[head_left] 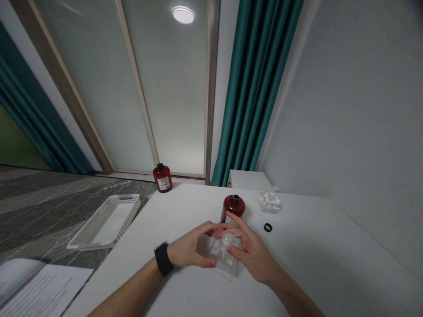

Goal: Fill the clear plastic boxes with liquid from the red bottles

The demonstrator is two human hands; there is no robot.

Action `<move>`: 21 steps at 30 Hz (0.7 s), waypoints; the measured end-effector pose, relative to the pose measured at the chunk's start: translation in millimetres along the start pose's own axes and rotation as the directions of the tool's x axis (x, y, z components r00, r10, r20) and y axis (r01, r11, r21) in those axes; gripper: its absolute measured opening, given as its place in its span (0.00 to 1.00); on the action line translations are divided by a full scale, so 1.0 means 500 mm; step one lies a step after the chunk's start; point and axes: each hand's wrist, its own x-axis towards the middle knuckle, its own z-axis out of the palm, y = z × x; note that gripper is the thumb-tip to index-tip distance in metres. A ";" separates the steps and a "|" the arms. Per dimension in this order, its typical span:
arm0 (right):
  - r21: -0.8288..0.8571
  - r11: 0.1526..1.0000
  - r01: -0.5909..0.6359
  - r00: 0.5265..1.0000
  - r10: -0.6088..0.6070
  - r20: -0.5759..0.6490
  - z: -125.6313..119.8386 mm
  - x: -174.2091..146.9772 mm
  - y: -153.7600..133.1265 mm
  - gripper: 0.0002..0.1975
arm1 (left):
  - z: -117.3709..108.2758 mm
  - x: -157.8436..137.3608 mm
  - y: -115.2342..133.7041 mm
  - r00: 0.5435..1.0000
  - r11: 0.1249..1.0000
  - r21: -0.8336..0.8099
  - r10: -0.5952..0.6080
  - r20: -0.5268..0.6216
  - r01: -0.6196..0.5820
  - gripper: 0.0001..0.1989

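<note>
A clear, square-sided container (pixel 225 254) with a rounded transparent top is between my hands, low over the white table. My left hand (pixel 200 247), with a black watch on its wrist, curves around the container's left side, thumb near the lower edge. On the other side my right hand (pixel 249 251) grips the upper part, its thumb against the rounded top. Just behind the fingers stands an amber-red bottle (pixel 231 203) with a dark ring at its open-looking neck; its label is partly hidden. To its right lies a small black ring (pixel 268 227).
Crumpled clear plastic (pixel 270 201) lies at the table's back right. Another amber-red bottle (pixel 163 178), black-capped, stands at the back left corner. Left of the table (pixel 158 229) are a white perforated basket (pixel 77 241) and an open book (pixel 49 286). A white cabinet (pixel 249 179) stands behind.
</note>
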 end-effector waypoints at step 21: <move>-0.248 0.958 0.145 0.982 -0.170 -0.081 0.011 -0.011 0.007 0.38 | 0.016 0.003 0.017 0.980 0.994 0.102 0.063 -0.187 -0.045 0.34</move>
